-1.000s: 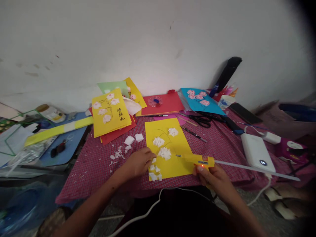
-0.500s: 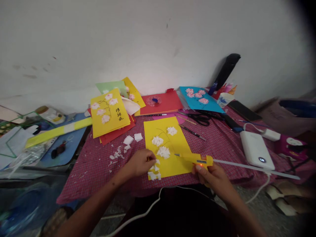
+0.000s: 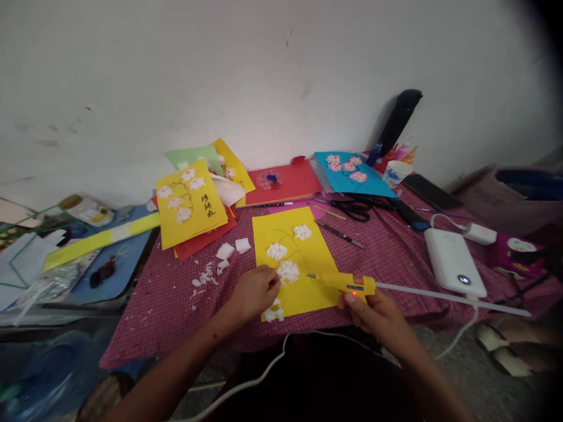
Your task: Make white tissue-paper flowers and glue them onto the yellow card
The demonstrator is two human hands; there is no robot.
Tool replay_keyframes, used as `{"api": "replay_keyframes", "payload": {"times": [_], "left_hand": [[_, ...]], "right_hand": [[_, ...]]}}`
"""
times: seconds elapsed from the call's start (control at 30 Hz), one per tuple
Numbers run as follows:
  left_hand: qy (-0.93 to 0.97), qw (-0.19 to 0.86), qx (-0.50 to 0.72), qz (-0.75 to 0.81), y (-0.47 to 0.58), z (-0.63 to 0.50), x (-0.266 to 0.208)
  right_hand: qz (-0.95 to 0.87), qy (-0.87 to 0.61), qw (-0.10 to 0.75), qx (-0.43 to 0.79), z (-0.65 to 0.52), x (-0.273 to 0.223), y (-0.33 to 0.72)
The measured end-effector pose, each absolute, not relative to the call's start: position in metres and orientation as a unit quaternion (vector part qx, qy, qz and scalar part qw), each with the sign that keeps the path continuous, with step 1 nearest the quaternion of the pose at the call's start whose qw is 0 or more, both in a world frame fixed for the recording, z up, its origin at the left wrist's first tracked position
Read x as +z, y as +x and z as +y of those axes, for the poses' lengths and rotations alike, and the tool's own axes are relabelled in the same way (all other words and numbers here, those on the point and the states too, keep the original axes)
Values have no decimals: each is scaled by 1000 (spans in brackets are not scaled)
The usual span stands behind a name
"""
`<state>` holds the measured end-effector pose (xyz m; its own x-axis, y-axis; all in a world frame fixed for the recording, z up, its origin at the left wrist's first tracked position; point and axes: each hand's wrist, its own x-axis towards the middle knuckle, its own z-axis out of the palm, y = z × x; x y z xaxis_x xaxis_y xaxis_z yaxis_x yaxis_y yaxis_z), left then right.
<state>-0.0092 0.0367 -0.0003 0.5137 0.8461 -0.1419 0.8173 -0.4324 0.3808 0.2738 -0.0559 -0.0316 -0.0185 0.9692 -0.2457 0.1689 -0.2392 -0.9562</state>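
Note:
A yellow sheet of paper [image 3: 316,299] lies before me, with thin drawn stems and three white paper flowers; the lowest flower [image 3: 289,271] is beside my left hand. My left hand [image 3: 257,291] is closed at the sheet's left edge, its fingertips pinched; whatever they hold is hidden. Small white paper pieces [image 3: 270,315] lie on the sheet's lower left corner, just below that hand. My right hand [image 3: 373,313] grips a yellow hot glue gun [image 3: 336,282] with an orange light lit. Its nozzle points left over the sheet, and a long glue stick [image 3: 453,297] sticks out behind.
White squares [image 3: 225,251] and scraps lie left of the sheet. Finished flower cards [image 3: 193,205] are stacked at the back left, a blue card [image 3: 352,181] at the back right. Black scissors [image 3: 352,209], a marker [image 3: 338,233] and a white power bank [image 3: 455,264] with a cable lie rightward.
My left hand has moved slightly up toward the lowest flower, fingers still closed. The glue gun stays almost in place over the sheet. The whole view has shifted a little.

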Motion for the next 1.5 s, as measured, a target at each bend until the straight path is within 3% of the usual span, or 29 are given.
{"api": "replay_keyframes", "payload": {"times": [0.37, 1.07, 1.5], "left_hand": [[867, 214, 42, 449, -11, 35, -11], [837, 200, 41, 508, -12, 29, -1], [838, 84, -71, 535, 12, 20, 10]], "right_hand": [[-487, -582, 392, 521, -55, -26, 271], [-481, -583, 397, 521, -57, -24, 270], [-494, -566, 397, 527, -56, -27, 272]]}}
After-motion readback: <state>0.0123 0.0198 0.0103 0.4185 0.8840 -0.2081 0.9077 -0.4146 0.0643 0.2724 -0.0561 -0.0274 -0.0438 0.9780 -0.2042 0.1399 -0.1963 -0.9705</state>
